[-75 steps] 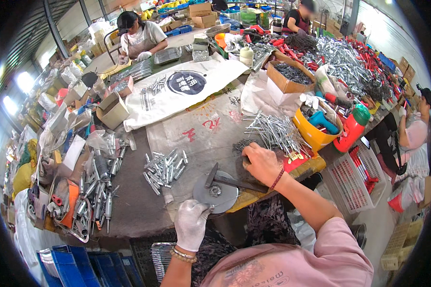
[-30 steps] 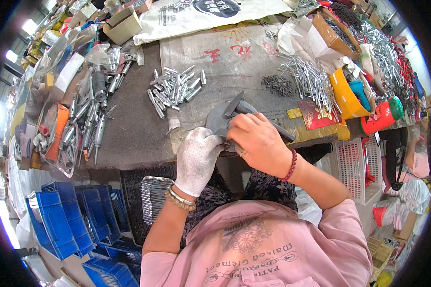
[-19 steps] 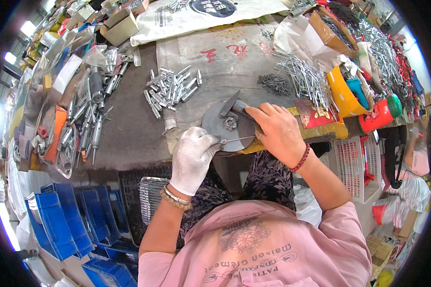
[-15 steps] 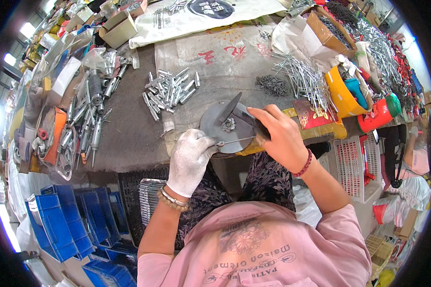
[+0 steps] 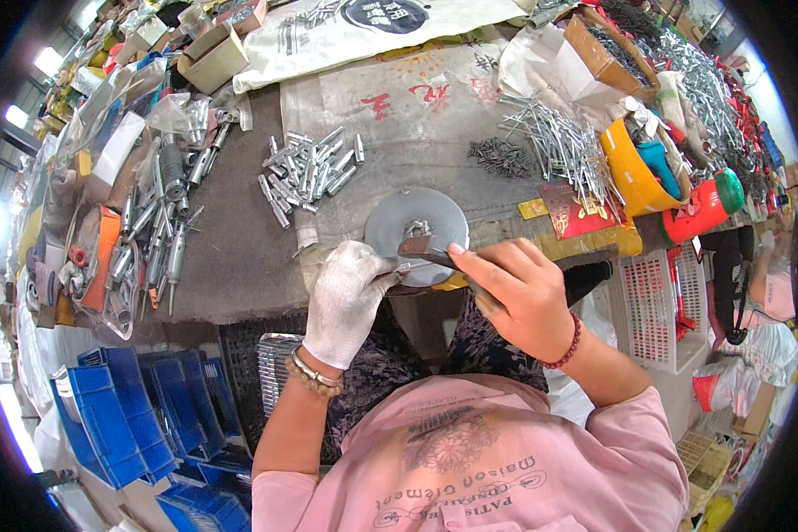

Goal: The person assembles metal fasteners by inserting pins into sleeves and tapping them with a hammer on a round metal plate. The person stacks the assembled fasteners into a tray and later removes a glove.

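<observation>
A round grey metal plate point(image 5: 452, 215) lies at the table's front edge, with a small shiny metal piece point(image 5: 418, 228) near its middle. My left hand point(image 5: 344, 288), in a white glove, pinches a thin metal rod point(image 5: 404, 267) over the plate's near left side; the hammer and fingers hide most of the rod. My bare right hand point(image 5: 523, 288) is closed round a dark hammer point(image 5: 426, 253). The hammer's head is low over the near part of the plate, by the left fingertips; whether it touches the rod I cannot tell.
Beyond the plate lie piles of metal sleeves point(image 5: 310, 168), dark small screws point(image 5: 498, 158) and long thin pins point(image 5: 559, 142). Tools and metal parts point(image 5: 164, 204) crowd the left side. A yellow container point(image 5: 629, 168) and a red bottle point(image 5: 696, 213) stand right. Blue bins point(image 5: 106, 417) sit below left.
The hammer has come down and toward me, its head turning from upright to lying low over the plate. My right hand has shifted slightly nearer; my left stays almost in place.
</observation>
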Available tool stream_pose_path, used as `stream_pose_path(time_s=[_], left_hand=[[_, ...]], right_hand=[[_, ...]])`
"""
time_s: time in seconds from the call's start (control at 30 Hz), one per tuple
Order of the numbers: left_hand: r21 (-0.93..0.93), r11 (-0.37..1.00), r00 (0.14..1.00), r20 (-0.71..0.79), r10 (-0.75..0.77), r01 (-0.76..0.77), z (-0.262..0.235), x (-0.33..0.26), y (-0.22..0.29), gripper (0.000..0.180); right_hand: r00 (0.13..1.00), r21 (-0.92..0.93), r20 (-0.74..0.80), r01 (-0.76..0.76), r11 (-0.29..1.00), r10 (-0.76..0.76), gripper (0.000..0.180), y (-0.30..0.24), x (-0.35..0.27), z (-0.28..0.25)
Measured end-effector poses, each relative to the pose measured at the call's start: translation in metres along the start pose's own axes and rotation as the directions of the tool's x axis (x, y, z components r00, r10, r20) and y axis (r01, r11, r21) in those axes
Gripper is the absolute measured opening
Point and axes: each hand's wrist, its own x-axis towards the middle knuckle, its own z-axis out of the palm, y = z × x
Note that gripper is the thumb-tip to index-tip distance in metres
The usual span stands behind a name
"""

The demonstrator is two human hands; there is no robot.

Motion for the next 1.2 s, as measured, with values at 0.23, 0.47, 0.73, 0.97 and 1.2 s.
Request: stream_pose_path(time_s=[0.23, 0.47, 0.73, 0.97, 1.2], left_hand=[[-0.016, 1.000, 1.000, -0.002, 0.017, -0.017, -0.001, 0.000, -0.002, 0.016], [-0.002, 0.999, 0.998, -0.043, 0.038, -0.038, 0.002, -0.001, 0.001, 0.016], [0.003, 0.997, 0.997, -0.011, -0.079, 0.079, 0.005, -0.007, 0.002, 0.018], [-0.085, 0.950, 0.913, -0.262, -0.313, 0.301, 0.022, -0.036, 0.033, 0.039], [-0.771, 0.292, 0.658, 0.209, -0.724, 0.566, 0.037, -0.045, 0.061, 0.062]], right_hand=[[0.995, -0.018, 0.094, 0.020, 1.000, -0.018, 0.068, 0.006, -0.008, 0.011], [0.972, 0.222, 0.137, -0.217, 0.951, 0.190, 0.063, 0.016, 0.013, 0.004], [0.959, -0.170, 0.255, -0.082, 0.982, 0.124, 0.021, -0.005, 0.005, 0.013], [0.786, 0.369, 0.499, -0.573, 0.732, 0.364, 0.029, -0.013, -0.014, 0.024], [0.703, 0.448, 0.588, -0.695, 0.563, 0.400, 0.029, -0.034, -0.024, 0.027]])
